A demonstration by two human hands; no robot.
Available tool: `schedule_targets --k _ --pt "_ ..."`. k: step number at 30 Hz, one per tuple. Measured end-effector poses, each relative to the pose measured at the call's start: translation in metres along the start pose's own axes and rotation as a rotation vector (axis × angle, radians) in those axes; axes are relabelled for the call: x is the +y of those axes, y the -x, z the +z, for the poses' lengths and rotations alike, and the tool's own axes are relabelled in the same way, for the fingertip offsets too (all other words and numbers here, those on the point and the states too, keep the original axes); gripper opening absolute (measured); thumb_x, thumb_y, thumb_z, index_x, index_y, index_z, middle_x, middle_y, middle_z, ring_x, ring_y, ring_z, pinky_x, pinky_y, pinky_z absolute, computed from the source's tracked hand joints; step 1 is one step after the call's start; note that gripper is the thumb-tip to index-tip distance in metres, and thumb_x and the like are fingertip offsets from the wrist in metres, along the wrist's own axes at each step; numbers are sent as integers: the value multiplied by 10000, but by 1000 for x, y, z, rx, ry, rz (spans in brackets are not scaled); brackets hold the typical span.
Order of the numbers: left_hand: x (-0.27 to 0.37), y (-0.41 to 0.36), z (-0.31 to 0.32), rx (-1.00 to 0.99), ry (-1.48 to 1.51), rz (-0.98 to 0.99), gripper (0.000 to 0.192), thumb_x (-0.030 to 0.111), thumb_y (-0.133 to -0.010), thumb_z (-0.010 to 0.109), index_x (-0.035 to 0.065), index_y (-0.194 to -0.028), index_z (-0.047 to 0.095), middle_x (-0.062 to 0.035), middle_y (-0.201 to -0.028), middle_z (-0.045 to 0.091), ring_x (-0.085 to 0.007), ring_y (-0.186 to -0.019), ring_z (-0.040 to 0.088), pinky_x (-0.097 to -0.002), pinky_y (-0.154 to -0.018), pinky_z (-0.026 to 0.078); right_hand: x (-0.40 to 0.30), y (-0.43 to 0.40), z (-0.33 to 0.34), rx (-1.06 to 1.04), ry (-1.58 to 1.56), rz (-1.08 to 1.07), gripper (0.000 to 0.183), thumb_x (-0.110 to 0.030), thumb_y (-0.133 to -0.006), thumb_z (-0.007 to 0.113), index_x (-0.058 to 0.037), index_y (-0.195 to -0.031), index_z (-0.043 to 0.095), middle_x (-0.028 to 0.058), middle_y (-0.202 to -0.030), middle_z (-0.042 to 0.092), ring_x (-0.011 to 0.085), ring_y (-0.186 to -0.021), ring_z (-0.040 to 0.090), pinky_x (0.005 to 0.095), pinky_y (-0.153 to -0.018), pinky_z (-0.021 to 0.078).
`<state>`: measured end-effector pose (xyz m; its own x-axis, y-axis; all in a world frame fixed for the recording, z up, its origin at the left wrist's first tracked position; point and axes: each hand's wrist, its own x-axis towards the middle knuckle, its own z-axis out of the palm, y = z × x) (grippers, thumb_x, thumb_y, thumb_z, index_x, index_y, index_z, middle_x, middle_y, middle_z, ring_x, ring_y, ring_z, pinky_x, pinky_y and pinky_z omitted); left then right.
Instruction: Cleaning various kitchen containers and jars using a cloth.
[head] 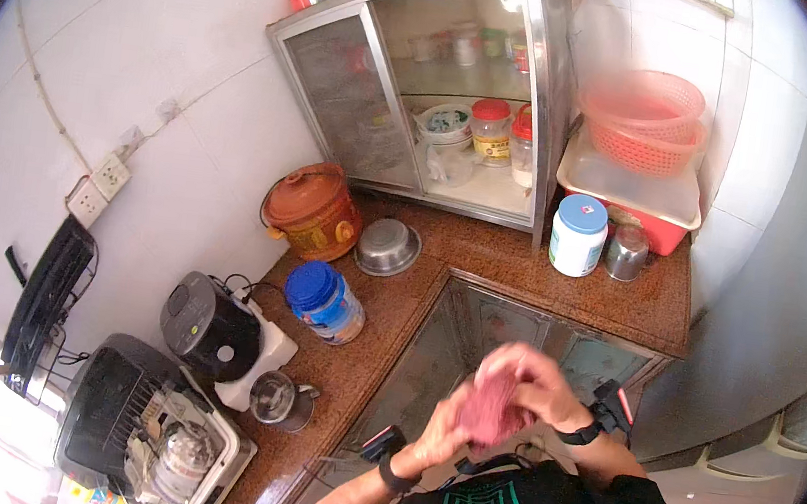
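Note:
A folded pink cloth (491, 412) is gripped between both hands, close in front of my black shirt. My left hand (444, 425) holds its near left side, with the thumb lying against the fabric. Over the top and right side of the cloth curls my right hand (534, 385); some of its fingertips are hidden or blurred. Each wrist wears a black strap with a small device. Beyond the hands runs the brown granite counter (397, 304), where a blue-lidded jar (325, 303) and an upturned steel bowl (389, 248) stand.
A glass-fronted cabinet (543, 193) stands at the back, one side uncovered. Right of it are a white tub (578, 236), a steel cup (628, 254) and pink baskets (642, 123). Along the left are a clay pot (314, 211), a rice cooker (213, 327), a mug (281, 402) and a dish rack (225, 472).

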<state>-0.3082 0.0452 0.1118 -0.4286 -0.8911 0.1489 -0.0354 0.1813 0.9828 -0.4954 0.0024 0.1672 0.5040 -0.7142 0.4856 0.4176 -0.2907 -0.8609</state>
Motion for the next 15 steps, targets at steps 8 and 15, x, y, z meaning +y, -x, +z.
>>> schedule_targets --k 8,15 --pt "48 -151 -69 247 833 -138 352 172 -841 520 19 -1156 487 -107 -1065 591 -240 -987 569 -367 -888 447 -15 -11 -111 502 156 -109 352 -200 -834 566 -15 -1113 454 92 -1075 550 151 -909 569 270 -776 442" --pt "120 -279 -140 499 393 312 319 186 -813 555 16 -1079 513 -91 -964 595 -214 -850 584 -327 -788 466 -10 -60 -195 570 229 -214 320 -211 -860 548 -31 -1105 449 81 -1025 545 140 -863 559 258 -725 441"
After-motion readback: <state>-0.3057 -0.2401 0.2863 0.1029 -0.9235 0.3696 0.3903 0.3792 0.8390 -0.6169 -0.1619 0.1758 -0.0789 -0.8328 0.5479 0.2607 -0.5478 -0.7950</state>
